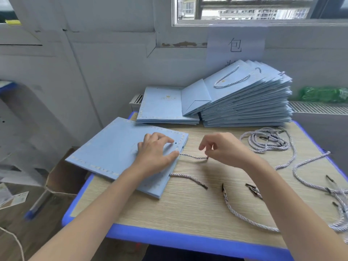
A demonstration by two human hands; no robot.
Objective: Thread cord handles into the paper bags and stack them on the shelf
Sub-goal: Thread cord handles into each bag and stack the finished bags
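Note:
A flat light-blue paper bag [113,153] lies on the left of the table, partly over its edge. My left hand [156,150] rests on the bag's right end, fingers spread beside a punched hole. Two ends of a white twisted cord [192,157] come out of the bag's mouth. My right hand [224,148] pinches the upper end by its metal tip. The lower cord end [190,178] lies loose on the table.
A tall stack of finished bags with handles [244,102] stands at the back right, a low pile of flat bags [163,106] at the back centre. Loose cords [269,141] lie on the right of the blue-edged wooden table [188,208]. A cardboard box [64,174] sits on the floor left.

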